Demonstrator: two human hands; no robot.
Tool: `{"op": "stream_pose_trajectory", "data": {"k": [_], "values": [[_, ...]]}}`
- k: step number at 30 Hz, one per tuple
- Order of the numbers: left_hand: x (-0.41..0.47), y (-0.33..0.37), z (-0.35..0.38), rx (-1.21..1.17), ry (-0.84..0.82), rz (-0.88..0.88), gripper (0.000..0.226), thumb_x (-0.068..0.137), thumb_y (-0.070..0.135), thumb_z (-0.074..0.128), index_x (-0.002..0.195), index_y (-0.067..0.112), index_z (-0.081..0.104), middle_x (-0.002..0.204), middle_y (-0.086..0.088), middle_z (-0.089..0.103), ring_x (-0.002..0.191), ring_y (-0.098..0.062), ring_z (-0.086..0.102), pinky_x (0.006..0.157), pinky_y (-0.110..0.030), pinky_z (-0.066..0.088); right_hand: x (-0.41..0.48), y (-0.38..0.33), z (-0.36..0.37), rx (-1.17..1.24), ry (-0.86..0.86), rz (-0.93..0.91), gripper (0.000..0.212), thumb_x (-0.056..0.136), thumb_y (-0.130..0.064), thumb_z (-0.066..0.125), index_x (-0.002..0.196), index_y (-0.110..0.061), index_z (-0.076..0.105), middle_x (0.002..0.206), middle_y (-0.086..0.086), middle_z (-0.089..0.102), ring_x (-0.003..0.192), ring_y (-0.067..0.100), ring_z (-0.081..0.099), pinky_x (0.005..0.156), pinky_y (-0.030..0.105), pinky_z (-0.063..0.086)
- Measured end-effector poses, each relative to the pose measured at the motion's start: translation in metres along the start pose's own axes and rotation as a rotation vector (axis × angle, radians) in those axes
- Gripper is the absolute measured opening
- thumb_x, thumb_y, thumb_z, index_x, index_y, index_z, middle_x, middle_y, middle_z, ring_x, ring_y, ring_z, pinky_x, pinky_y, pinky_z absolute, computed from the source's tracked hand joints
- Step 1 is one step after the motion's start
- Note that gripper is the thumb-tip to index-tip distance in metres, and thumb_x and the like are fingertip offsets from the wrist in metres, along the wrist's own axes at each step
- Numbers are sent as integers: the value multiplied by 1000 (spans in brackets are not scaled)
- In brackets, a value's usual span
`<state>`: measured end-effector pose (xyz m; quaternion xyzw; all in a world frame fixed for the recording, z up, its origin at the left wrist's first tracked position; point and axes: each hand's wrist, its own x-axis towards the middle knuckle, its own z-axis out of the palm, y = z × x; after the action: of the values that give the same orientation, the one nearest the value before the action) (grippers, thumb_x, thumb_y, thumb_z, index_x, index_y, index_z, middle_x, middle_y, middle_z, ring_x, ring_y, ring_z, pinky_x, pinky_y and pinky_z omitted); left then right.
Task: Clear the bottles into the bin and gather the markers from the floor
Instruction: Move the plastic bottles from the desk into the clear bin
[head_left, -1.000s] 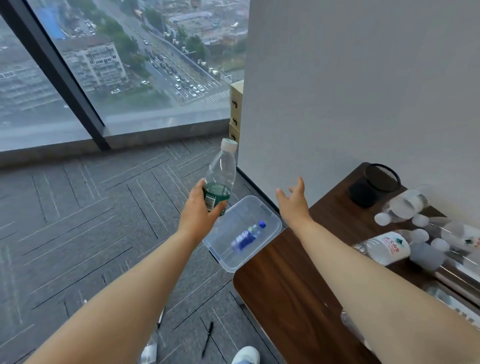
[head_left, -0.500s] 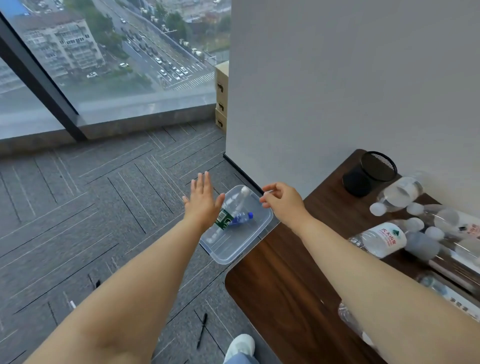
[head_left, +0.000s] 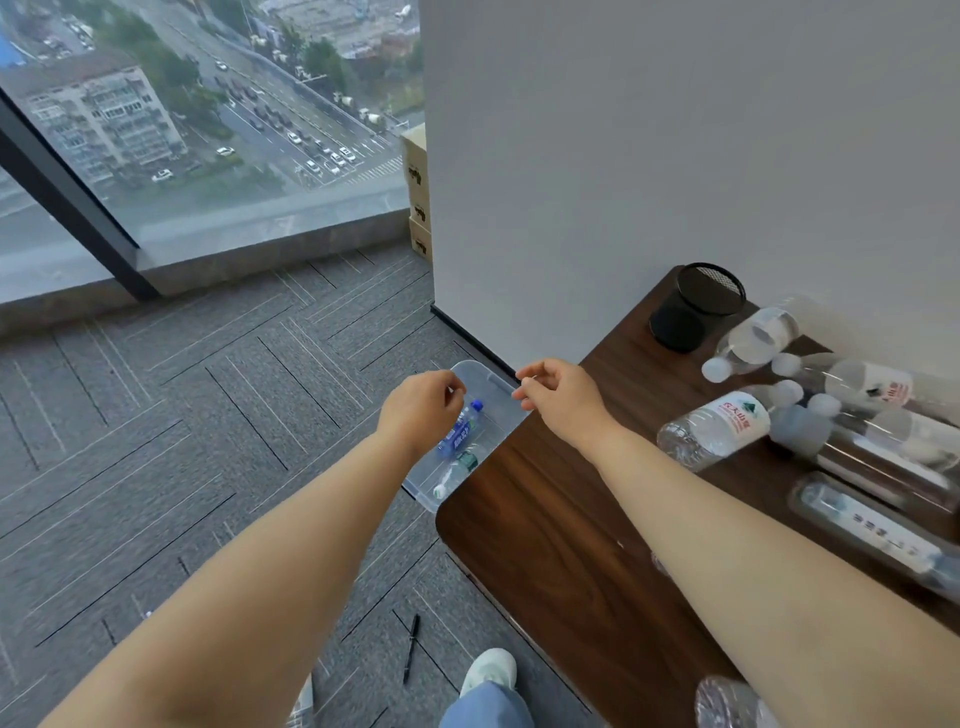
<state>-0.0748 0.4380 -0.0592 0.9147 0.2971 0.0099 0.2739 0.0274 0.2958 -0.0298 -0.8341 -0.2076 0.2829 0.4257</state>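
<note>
A clear plastic bin (head_left: 491, 383) sits on the carpet beside the table's left edge. Inside it lie a blue-labelled bottle (head_left: 462, 427) and a green-labelled bottle (head_left: 457, 472). My left hand (head_left: 421, 407) hovers above the bin with fingers curled and nothing in it. My right hand (head_left: 560, 397) hangs over the bin's right rim, fingers loosely bent, also holding nothing. Several clear bottles (head_left: 714, 428) lie on the dark wooden table (head_left: 561, 545) to the right. A black marker (head_left: 411, 647) lies on the carpet near my shoe.
A black mesh pen cup (head_left: 693, 306) stands at the table's far corner against the white wall. Cardboard boxes (head_left: 418, 195) are stacked by the window. My white shoe (head_left: 488, 670) is at the bottom. Another bottle (head_left: 727, 701) sits at the table's near edge.
My left hand let go of the green-labelled bottle, which now lies in the bin. The left fingers went from spread to curled. The view shifted right.
</note>
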Motion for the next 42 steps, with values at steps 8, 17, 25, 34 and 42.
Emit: {"op": "stream_pose_trajectory", "data": {"k": [8,17,25,34,42], "values": [[-44,73,36,-63,87,206,23,93,22,46,99,13,67,87,-3,66,86,-25,60,66,-27,38,-64,50,-52,-13,142,-62,15,95,-17,50,104,-15,62,92,1,69,77,8,64,61,12,42],[-93,130,107,-34,180,544,25,94,26,48,112,18,61,112,0,59,102,-20,58,84,-34,49,-148,136,-108,-18,435,-174,10,92,-11,53,94,-16,61,81,1,67,69,9,63,72,18,50],[-150,167,152,640,-93,948,87,84,42,62,150,21,9,157,-6,21,146,-26,15,117,-47,15,-272,183,-112,-49,719,-330,13,93,-6,50,94,-10,62,72,-4,63,61,3,60,64,9,51],[-198,138,167,601,235,734,68,87,25,60,142,6,26,141,-21,31,118,-42,47,103,-48,37,-373,202,-93,-123,792,-327,14,93,-6,51,90,-14,62,72,-7,64,66,7,59,76,28,54],[-213,131,135,171,461,704,80,93,33,52,149,8,0,153,-18,19,137,-39,24,113,-50,23,-351,213,-81,-388,641,-197,28,86,-16,59,114,-17,59,115,5,64,108,20,59,94,39,49]]}}
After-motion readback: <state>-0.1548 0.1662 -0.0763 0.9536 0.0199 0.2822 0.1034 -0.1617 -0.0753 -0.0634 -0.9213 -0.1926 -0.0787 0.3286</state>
